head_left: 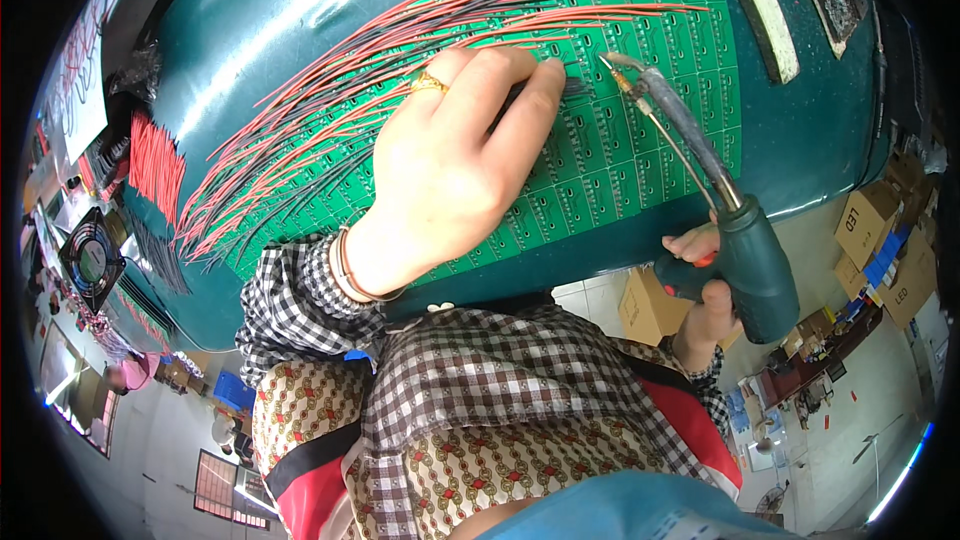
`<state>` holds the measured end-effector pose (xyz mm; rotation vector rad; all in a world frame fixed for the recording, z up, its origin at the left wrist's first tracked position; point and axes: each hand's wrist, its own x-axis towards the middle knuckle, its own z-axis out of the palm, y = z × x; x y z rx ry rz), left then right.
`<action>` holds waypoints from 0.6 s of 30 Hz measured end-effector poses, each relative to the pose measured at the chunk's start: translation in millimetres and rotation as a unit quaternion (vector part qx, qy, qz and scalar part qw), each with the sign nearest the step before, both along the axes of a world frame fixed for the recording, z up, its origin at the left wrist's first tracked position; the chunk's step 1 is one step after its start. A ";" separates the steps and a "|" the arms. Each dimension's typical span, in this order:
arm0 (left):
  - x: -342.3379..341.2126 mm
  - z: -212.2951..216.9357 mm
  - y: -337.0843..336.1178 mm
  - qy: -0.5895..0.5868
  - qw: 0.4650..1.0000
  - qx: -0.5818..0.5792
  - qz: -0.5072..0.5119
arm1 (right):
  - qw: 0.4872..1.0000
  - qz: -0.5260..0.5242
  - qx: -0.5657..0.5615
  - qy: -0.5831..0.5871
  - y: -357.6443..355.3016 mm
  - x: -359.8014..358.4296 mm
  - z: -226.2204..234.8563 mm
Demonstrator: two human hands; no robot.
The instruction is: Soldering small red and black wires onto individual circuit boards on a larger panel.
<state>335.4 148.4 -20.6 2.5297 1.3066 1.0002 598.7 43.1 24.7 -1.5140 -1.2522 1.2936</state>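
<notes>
Far to the left of the hands, a small square fan (92, 260) sits at the edge of the dark green surface (260, 30), with a bundle of loose red wires (155, 165) lying just above it. Closer in, a broad spray of red and black wires (330, 90) fans out from under the left hand (450, 160) across the green circuit board (640, 140), which lies flat on the surface and stretches under and between both hands. The left hand rests on the board with its fingers (535, 90) curled together, pinching a dark wire end against the board; a gold ring (428, 83) shows on one finger and thin bracelets (350, 270) circle the wrist above a checked sleeve (290, 310). Just to the right of those fingertips, the metal tip of the soldering gun (700, 170) touches or hovers right at the board; which one I cannot tell. The right hand (705, 290), lower and to the right of the left one, is wrapped tight around the gun's dark green grip, one finger on the orange trigger. Farther right, past the surface's edge, brown cardboard boxes (880, 240) stand on the floor below.
</notes>
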 end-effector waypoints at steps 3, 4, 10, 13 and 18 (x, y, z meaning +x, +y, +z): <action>0.6 1.4 -0.3 0.002 1.000 -0.007 0.001 | 1.000 0.019 -0.003 -0.005 -1.4 7.2 0.0; 0.9 2.0 -0.1 0.002 1.000 -0.011 0.001 | 1.000 0.005 -0.001 -0.001 -1.4 6.6 1.1; 4.7 3.8 0.4 -0.023 0.999 -0.024 0.019 | 0.996 -0.039 0.041 0.063 4.5 4.6 -0.9; 3.6 3.8 -2.6 -0.024 0.998 -0.059 0.017 | 0.991 -0.076 0.047 0.095 8.4 4.5 2.8; 5.0 16.4 4.2 -0.090 0.995 -0.052 0.005 | 0.988 -0.099 0.075 0.090 10.0 17.6 2.1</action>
